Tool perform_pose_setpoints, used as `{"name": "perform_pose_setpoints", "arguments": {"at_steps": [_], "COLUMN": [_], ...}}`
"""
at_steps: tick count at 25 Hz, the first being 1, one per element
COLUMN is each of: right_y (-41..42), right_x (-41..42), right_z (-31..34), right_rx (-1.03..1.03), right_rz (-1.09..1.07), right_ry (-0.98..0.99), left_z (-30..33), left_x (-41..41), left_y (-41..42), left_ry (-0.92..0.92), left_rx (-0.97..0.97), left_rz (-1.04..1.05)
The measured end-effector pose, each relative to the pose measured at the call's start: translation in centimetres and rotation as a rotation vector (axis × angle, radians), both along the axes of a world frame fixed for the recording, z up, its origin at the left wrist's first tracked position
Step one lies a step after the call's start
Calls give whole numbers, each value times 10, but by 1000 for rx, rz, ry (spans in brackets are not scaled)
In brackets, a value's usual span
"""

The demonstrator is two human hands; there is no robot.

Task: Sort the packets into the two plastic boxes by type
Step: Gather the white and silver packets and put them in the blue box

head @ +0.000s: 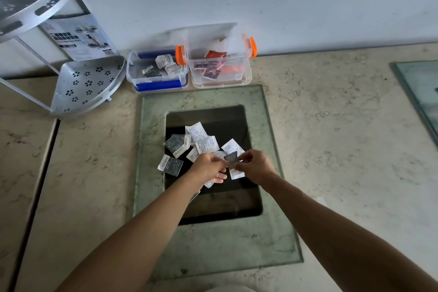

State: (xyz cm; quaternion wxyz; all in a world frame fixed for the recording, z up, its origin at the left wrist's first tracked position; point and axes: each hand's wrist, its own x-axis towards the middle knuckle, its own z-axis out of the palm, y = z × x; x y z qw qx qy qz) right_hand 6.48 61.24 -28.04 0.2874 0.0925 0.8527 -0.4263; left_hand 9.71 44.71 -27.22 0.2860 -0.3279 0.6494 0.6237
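Several white and clear packets [201, 140] lie in a loose pile on the dark glass panel [227, 197] in the middle of the counter. My right hand [254, 167] pinches a small dark clear packet [231, 158] lifted just above the pile. My left hand [208, 168] meets it from the left, fingertips touching the same packet. At the back stand two plastic boxes: the blue-clipped box [135, 71] holds white and dark packets, and the orange-clipped box [244, 71] holds red packets.
A metal corner shelf rack [87, 85] with its printed card stands at the back left. The glass sheet's pale frame [151, 125] surrounds the dark panel. Another glass sheet [419, 92] lies at the right edge. A wall rises right behind the boxes.
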Motion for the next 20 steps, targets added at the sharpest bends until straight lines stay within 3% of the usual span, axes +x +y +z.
{"name": "perform_pose_setpoints", "arguments": {"at_steps": [3, 7, 8, 11, 13, 16, 20], "right_y": [-7, -10, -9, -8, -11, -19, -23], "right_x": [11, 16, 15, 15, 20, 27, 22], "right_z": [8, 11, 8, -1, -3, -6, -4], "right_rx": [-320, -416, -345, 128, 301, 388, 326], "right_rz": [-31, -58, -55, 5, 84, 148, 148], "right_ry": [-149, -238, -218, 43, 110, 109, 134], "left_z": [3, 2, 3, 4, 4, 4, 6], "left_x": [11, 18, 19, 20, 20, 21, 25], "left_y": [2, -3, -3, -6, -10, -15, -17], "left_ry": [30, 24, 24, 26, 11, -7, -8], "left_rx": [172, 229, 240, 265, 238, 153, 144], "left_rz": [72, 307, 345, 448, 470, 454, 384]}}
